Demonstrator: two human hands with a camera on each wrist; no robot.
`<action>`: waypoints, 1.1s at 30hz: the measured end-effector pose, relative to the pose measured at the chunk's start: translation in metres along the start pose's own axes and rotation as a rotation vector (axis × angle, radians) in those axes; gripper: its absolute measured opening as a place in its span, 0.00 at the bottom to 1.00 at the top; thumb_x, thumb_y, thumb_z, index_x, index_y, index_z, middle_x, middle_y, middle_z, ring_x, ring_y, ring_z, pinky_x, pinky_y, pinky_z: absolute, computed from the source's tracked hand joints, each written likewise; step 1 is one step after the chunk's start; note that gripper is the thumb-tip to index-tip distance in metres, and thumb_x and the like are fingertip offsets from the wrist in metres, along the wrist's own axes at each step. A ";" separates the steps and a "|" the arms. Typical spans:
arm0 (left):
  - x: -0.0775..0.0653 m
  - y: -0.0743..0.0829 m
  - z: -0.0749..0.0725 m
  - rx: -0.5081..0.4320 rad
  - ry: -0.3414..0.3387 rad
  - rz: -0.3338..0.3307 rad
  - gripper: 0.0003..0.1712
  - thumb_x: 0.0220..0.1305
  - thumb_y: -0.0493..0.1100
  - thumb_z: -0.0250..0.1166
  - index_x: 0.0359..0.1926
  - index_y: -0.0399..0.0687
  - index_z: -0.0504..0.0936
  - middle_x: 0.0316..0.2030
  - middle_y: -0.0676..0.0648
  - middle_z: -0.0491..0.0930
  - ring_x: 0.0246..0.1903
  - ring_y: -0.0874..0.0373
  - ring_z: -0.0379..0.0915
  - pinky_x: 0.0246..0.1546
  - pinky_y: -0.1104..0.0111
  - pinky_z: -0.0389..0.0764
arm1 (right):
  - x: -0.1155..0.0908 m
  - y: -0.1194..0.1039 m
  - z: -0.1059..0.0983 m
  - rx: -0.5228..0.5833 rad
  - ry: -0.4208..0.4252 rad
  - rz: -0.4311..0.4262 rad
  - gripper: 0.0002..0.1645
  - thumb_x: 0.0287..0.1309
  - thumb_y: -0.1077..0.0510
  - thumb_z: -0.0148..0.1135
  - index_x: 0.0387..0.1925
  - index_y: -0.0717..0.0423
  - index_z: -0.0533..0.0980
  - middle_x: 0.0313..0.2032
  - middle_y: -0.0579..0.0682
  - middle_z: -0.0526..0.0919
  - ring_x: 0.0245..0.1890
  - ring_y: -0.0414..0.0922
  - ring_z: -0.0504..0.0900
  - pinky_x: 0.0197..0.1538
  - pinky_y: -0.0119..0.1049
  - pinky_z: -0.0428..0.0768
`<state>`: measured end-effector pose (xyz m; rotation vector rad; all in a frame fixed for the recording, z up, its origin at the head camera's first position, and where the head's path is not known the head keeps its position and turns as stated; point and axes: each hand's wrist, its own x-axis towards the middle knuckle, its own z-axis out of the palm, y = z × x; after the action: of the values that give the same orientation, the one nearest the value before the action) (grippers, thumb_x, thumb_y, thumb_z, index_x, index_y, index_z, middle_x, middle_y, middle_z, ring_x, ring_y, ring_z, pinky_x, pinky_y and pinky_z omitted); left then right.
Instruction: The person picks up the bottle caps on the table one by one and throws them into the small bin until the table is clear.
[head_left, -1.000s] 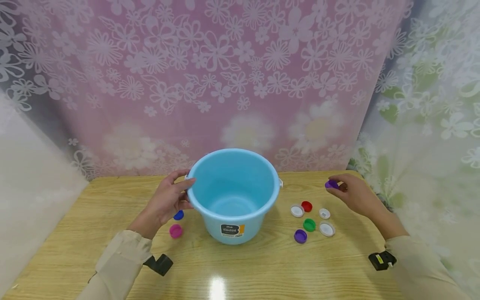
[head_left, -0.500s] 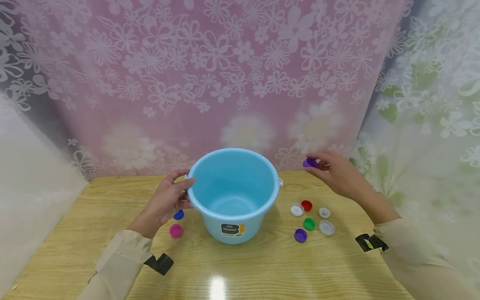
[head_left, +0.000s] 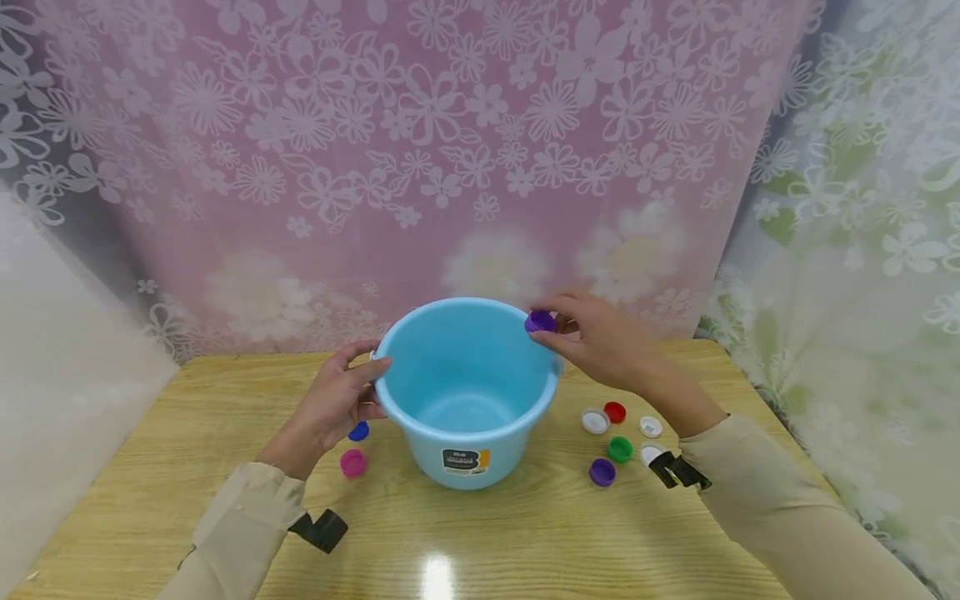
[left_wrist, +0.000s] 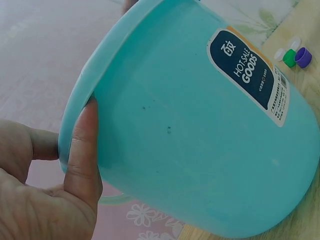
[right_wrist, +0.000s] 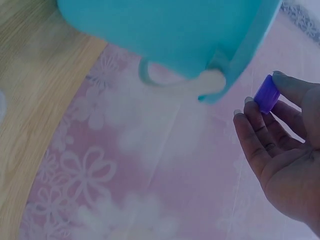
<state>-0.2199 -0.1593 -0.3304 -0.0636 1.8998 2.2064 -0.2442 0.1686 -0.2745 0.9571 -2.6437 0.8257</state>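
Note:
A light blue bucket point(head_left: 467, 454) with a dark label stands upright on the wooden table. My left hand point(head_left: 333, 398) grips its rim at the left side; in the left wrist view the thumb and fingers pinch the rim point(left_wrist: 75, 120) between them. Between thumb and fingertips, my right hand point(head_left: 607, 342) pinches a purple bottle cap point(head_left: 540, 323), held over the bucket's right back rim. The right wrist view shows that cap point(right_wrist: 267, 94) beside the bucket's rim, near the white handle joint point(right_wrist: 210, 82). Inside, the bucket shows only its bare bottom.
Right of the bucket lie several caps: red point(head_left: 615, 412), green point(head_left: 620, 450), purple point(head_left: 602, 472) and white ones point(head_left: 596, 421), one partly behind the right wrist's camera. On its left are a blue cap point(head_left: 358, 431) and a pink cap point(head_left: 353, 462). A flowered curtain point(head_left: 480, 167) hangs behind the table.
My right hand has carried the purple cap leftward from the table's right side, first rising, to the bucket's rim. The left hand and the bucket have stayed in place.

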 end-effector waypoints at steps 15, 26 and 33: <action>0.001 0.000 0.001 0.005 -0.007 0.009 0.29 0.71 0.41 0.55 0.68 0.45 0.56 0.31 0.41 0.76 0.18 0.59 0.77 0.24 0.68 0.83 | 0.019 -0.022 0.046 0.026 -0.104 -0.099 0.21 0.61 0.55 0.65 0.53 0.58 0.76 0.46 0.48 0.76 0.41 0.43 0.79 0.42 0.37 0.81; 0.001 -0.002 -0.001 -0.003 -0.021 0.017 0.29 0.71 0.41 0.55 0.68 0.45 0.55 0.34 0.39 0.77 0.19 0.59 0.77 0.24 0.67 0.83 | 0.025 -0.026 0.061 0.042 -0.141 -0.132 0.18 0.63 0.53 0.62 0.52 0.55 0.78 0.44 0.43 0.75 0.40 0.37 0.77 0.46 0.34 0.79; 0.000 -0.001 -0.001 0.003 -0.018 0.016 0.29 0.71 0.41 0.55 0.68 0.45 0.55 0.34 0.39 0.77 0.19 0.58 0.78 0.25 0.67 0.84 | 0.027 -0.026 0.068 0.041 -0.187 -0.149 0.18 0.64 0.53 0.61 0.52 0.55 0.77 0.44 0.43 0.75 0.39 0.39 0.76 0.45 0.35 0.79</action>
<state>-0.2193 -0.1600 -0.3315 -0.0272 1.9012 2.2066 -0.2483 0.0992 -0.3090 1.2821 -2.6754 0.7947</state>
